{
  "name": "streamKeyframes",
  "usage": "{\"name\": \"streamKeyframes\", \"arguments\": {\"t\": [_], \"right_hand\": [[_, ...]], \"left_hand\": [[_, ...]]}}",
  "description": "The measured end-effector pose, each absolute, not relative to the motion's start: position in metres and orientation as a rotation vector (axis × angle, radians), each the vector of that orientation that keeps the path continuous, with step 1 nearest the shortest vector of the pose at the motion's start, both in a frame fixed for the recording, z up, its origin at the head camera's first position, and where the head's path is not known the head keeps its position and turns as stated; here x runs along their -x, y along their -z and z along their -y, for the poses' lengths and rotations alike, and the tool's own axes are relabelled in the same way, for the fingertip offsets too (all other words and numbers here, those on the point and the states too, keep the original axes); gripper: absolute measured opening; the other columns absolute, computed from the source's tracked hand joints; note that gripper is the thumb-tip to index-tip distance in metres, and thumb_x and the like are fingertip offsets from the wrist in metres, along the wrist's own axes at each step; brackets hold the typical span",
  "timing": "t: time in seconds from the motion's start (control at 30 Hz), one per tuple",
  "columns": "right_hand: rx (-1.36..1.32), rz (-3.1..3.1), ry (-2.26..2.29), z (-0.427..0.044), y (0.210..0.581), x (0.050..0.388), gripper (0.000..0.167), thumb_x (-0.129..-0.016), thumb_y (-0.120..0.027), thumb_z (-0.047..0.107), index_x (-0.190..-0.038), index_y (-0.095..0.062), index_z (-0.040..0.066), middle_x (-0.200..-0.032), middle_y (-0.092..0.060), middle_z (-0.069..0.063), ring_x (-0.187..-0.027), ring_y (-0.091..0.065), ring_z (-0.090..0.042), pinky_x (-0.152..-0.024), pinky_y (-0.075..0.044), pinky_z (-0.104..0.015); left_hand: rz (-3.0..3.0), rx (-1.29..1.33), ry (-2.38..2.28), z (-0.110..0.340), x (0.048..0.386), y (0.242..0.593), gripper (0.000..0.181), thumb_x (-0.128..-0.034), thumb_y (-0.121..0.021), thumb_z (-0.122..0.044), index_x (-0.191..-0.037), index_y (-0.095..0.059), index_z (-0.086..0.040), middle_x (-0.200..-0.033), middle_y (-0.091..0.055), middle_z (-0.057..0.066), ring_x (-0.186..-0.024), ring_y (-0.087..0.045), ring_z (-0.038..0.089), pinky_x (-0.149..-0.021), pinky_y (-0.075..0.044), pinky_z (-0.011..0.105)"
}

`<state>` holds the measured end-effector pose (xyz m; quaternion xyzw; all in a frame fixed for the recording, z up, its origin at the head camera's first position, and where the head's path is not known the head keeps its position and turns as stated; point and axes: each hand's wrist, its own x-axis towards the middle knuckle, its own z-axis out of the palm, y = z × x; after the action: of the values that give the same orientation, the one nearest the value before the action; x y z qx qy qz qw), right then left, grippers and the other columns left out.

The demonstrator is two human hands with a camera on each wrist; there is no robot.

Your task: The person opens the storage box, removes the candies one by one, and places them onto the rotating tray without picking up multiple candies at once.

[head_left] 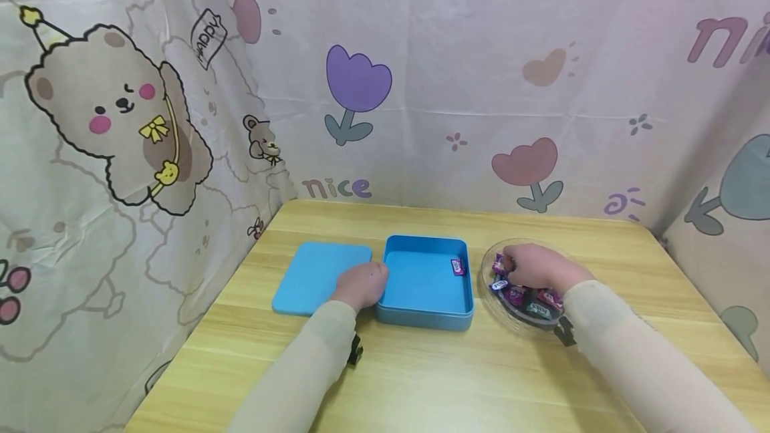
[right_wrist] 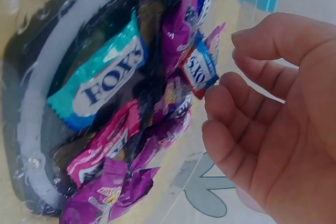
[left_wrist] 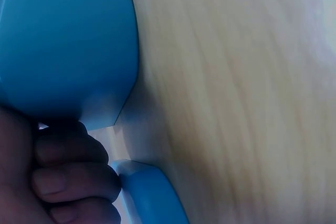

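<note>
My left hand [head_left: 363, 284] is at the left wall of a blue box [head_left: 424, 319]. Its fingers are curled against the wall [left_wrist: 68, 51] and it grips the rim; the thumb is mostly hidden. Inside the box, by the right wall, lies one purple wrapped candy [head_left: 458, 266]. Over a clear plastic bowl [head_left: 490, 259] of wrapped candies reaches my right hand [head_left: 538, 266]. Its thumb and fingers are bent loosely and stand apart, close to a red and blue candy [right_wrist: 197, 72], with nothing between them. A teal candy [right_wrist: 102, 80] and several purple and pink ones lie in the bowl.
A flat light-blue lid [head_left: 313, 276] lies left of the box on the wooden table [head_left: 421, 379]. Printed cloth [head_left: 433, 85] hangs behind the table and along its sides. Dark wrist cameras show under both sleeves, the right one [head_left: 565, 331] close to the bowl.
</note>
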<state>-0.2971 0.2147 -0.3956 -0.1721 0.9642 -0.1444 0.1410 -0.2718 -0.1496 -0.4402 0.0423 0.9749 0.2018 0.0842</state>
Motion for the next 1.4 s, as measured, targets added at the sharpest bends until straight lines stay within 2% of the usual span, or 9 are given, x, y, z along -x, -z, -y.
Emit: {"name": "streamKeyframes", "arguments": {"t": [0.27,0.5,0.73,0.9,1.07,1.2,1.4], "right_hand": [[0.615,-2.868,0.404,-0.202,0.389,0.297,0.010,-0.090,-0.064,0.010,-0.100,-0.063,0.010,-0.085,-0.059,0.000,-0.075,-0.056,-0.017,-0.071,-0.048,-0.038],[0.682,-2.933,0.342,-0.183,0.385,0.298,0.024,-0.086,-0.066,0.013,-0.110,-0.066,0.009,-0.096,-0.064,-0.002,-0.084,-0.058,-0.021,-0.083,-0.051,-0.048],[0.742,-2.998,0.303,-0.162,0.386,0.298,0.027,-0.089,-0.070,0.017,-0.114,-0.067,0.009,-0.112,-0.065,-0.009,-0.090,-0.061,-0.022,-0.085,-0.054,-0.049],[0.818,-3.038,0.257,-0.145,0.387,0.297,0.027,-0.090,-0.075,0.019,-0.115,-0.071,0.009,-0.113,-0.065,-0.010,-0.102,-0.062,-0.028,-0.090,-0.053,-0.050],[0.912,-3.048,0.146,-0.128,0.385,0.294,0.026,-0.091,-0.075,0.023,-0.114,-0.073,0.011,-0.108,-0.066,-0.007,-0.103,-0.060,-0.029,-0.091,-0.051,-0.051],[0.944,-3.005,0.083,-0.116,0.385,0.293,0.022,-0.093,-0.072,0.019,-0.114,-0.073,0.013,-0.111,-0.068,-0.006,-0.107,-0.060,-0.031,-0.095,-0.046,-0.055],[0.917,-2.982,-0.018,-0.103,0.396,0.297,0.023,-0.093,-0.068,0.012,-0.115,-0.074,0.013,-0.112,-0.070,-0.006,-0.108,-0.061,-0.030,-0.097,-0.043,-0.054]], "left_hand": [[-2.910,-0.131,-0.589,0.149,0.271,0.441,0.051,-0.1059,-0.021,-0.038,-0.072,-0.050,-0.013,-0.070,-0.047,0.007,-0.066,-0.050,0.024,-0.063,-0.040,0.036],[-2.904,-0.119,-0.589,0.150,0.272,0.443,0.051,-0.1054,-0.021,-0.037,-0.073,-0.051,-0.012,-0.071,-0.046,0.007,-0.066,-0.050,0.025,-0.063,-0.040,0.036],[-2.910,-0.116,-0.592,0.150,0.272,0.443,0.050,-0.1050,-0.021,-0.037,-0.072,-0.050,-0.012,-0.070,-0.046,0.008,-0.065,-0.049,0.025,-0.063,-0.040,0.036],[-2.908,-0.113,-0.576,0.148,0.271,0.441,0.051,-0.1052,-0.020,-0.038,-0.073,-0.051,-0.012,-0.071,-0.047,0.008,-0.067,-0.050,0.025,-0.064,-0.041,0.036],[-2.910,-0.114,-0.567,0.148,0.269,0.438,0.051,-0.1055,-0.021,-0.038,-0.073,-0.052,-0.012,-0.071,-0.046,0.008,-0.068,-0.050,0.025,-0.064,-0.041,0.036],[-2.912,-0.118,-0.568,0.148,0.268,0.438,0.051,-0.1055,-0.021,-0.037,-0.073,-0.052,-0.012,-0.071,-0.046,0.008,-0.067,-0.050,0.025,-0.063,-0.041,0.036],[-2.919,-0.121,-0.571,0.148,0.268,0.439,0.051,-0.1063,-0.022,-0.037,-0.073,-0.051,-0.012,-0.071,-0.046,0.008,-0.067,-0.049,0.025,-0.063,-0.041,0.037]]}}
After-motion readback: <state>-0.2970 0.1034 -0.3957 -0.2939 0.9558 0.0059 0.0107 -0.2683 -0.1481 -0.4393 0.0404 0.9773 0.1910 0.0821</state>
